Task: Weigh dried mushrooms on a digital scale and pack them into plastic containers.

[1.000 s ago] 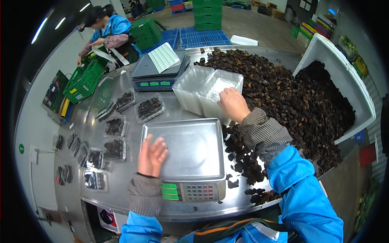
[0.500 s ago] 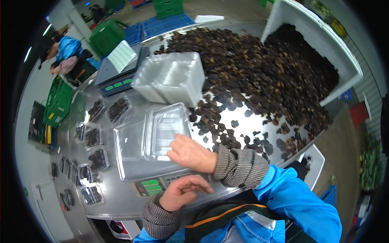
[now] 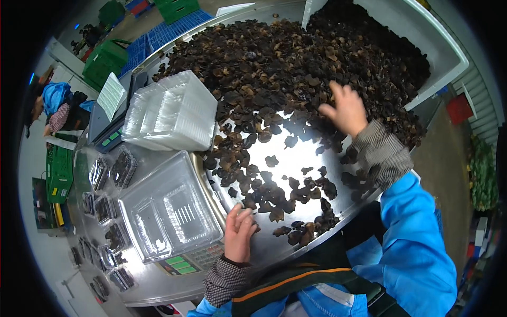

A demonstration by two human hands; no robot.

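Observation:
My right hand [image 3: 346,111] reaches over a broad heap of dark brown wood ear mushrooms [image 3: 248,68], thumb and fingers spread, nothing visible in it. My left hand [image 3: 239,232] is beside the near right corner of a weighing scale [image 3: 181,265], its fingers loosely bent and apart. A dark mushroom piece shows at its fingertips; whether they touch it I cannot tell. On the scale lies an opened clear plastic clamshell box [image 3: 185,211], with no mushrooms in it. Loose mushroom pieces [image 3: 272,195] are scattered on the metal table [image 3: 269,158] between my hands.
A stack of clear clamshell boxes [image 3: 171,111] stands behind the scale. Left of it is a second scale [image 3: 105,132] carrying a pale green sheet [image 3: 112,98]. Several filled boxes [image 3: 105,208] line the left side. A white tub [image 3: 438,47] tips mushrooms at the far right. A co-worker [image 3: 58,105] stands far left.
My right hand has left the clamshell box and moved right and away to the mushroom heap. My left hand has shifted to the scale's right side. The view has turned rightward.

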